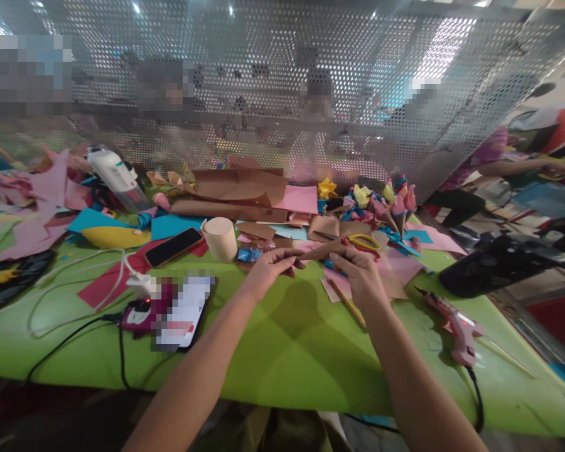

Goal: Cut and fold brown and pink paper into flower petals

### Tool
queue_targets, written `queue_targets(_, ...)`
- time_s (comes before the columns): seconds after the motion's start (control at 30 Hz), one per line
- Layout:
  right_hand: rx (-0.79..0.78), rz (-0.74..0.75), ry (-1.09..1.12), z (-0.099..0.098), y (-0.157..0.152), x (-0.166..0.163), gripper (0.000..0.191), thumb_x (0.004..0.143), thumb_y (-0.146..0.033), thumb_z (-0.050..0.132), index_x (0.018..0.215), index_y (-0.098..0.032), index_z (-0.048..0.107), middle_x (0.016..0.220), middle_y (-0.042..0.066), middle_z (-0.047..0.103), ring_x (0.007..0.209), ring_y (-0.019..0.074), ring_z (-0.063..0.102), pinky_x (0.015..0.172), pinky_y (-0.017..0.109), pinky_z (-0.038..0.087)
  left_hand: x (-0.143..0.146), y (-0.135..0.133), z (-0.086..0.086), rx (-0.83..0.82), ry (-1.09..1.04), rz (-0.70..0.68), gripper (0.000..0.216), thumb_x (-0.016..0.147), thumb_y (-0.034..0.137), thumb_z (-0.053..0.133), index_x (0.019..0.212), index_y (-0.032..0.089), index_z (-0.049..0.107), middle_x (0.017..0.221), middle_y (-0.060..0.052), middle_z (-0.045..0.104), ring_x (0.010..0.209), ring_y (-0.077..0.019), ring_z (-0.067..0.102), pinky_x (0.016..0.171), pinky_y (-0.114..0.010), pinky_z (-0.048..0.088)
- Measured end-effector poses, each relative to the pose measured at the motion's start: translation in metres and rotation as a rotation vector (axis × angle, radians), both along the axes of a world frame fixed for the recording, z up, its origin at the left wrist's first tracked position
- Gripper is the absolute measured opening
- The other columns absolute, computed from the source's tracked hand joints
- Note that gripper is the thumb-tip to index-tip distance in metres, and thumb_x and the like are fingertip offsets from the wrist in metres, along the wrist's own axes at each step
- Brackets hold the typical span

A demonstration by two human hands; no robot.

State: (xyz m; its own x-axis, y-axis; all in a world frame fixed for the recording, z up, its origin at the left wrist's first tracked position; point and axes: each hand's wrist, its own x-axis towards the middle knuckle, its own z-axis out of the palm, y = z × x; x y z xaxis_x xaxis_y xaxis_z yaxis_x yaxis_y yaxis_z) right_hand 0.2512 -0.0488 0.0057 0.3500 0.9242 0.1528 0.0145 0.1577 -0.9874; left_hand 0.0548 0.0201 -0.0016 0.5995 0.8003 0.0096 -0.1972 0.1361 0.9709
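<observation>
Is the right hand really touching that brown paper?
Touching. The head view shows the right hand with its fingers pressed on one end of the brown paper.

Paper strip [321,251] between the fingers [343,258] (clock centre): plain brown. Worktop [287,376], beneath and towards six o'clock: bright green. Perforated screen [263,81], twelve o'clock: silver-grey, dotted throughout with small holes in regular rows. Paper flower [327,188], twelve o'clock: yellow. Square sheet [301,198], eleven o'clock: pale pink. Large folded sheet [240,185], ten o'clock: brown. Roll [222,243], nine o'clock: cream. Long sheet [101,285], nine o'clock: deep red. Pencil [348,303], five o'clock: yellow. Glue gun [462,342], four o'clock: pink, with a black cord [476,395].
</observation>
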Motion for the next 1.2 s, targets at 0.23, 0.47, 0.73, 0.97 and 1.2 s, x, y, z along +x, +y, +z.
queue_targets(0.23,-0.034,-0.049,-0.001,0.003,-0.001,-0.001,0.026,0.065,-0.044,0.075,0.071,-0.019,0.07,0.059,-0.001,0.056,0.056,0.0121,0.042,0.054,0.027,0.034,0.001,-0.002,0.0,0.223,0.103,0.042,0.03,0.084,0.031,0.066,0.109,0.015,0.072,0.091,-0.008,0.076,0.08,-0.0154,0.067,0.071,-0.026,0.052)
queue_targets(0.47,-0.049,-0.045,-0.038,0.007,-0.003,-0.002,0.03,0.065,-0.047,0.076,0.067,-0.019,0.067,0.057,-0.002,0.051,0.055,0.0118,0.038,0.053,0.027,0.03,0.003,-0.006,-0.002,0.523,0.294,0.2,0.02,0.084,0.02,0.064,0.101,0.019,0.075,0.087,-0.004,0.078,0.078,-0.0163,0.07,0.072,-0.025,0.054)
queue_targets(0.73,-0.028,-0.016,-0.065,0.001,-0.001,-0.003,0.036,0.063,-0.05,0.082,0.073,-0.019,0.067,0.068,0.0,0.061,0.063,0.0152,0.05,0.059,0.029,0.038,0.005,-0.002,-0.012,0.458,0.214,0.27,0.02,0.086,0.027,0.064,0.098,0.016,0.075,0.083,-0.006,0.078,0.066,-0.0141,0.07,0.061,-0.023,0.056)
queue_targets(0.97,-0.01,-0.096,0.043,-0.008,0.0,-0.007,0.033,0.063,-0.046,0.082,0.069,-0.021,0.061,0.066,-0.001,0.061,0.064,0.0164,0.054,0.061,0.029,0.043,0.008,-0.011,-0.008,0.531,0.24,0.296,0.016,0.086,0.024,0.064,0.095,0.018,0.075,0.087,-0.006,0.078,0.074,-0.0174,0.072,0.069,-0.026,0.056)
queue_targets(1.2,0.06,-0.115,-0.069,-0.007,0.0,-0.008,0.024,0.068,-0.041,0.078,0.074,-0.021,0.066,0.083,0.002,0.062,0.074,0.0176,0.057,0.066,0.029,0.046,0.011,-0.017,-0.003,0.573,0.271,0.349,0.01,0.085,0.021,0.064,0.089,0.02,0.073,0.086,-0.004,0.077,0.078,-0.0188,0.071,0.074,-0.029,0.055)
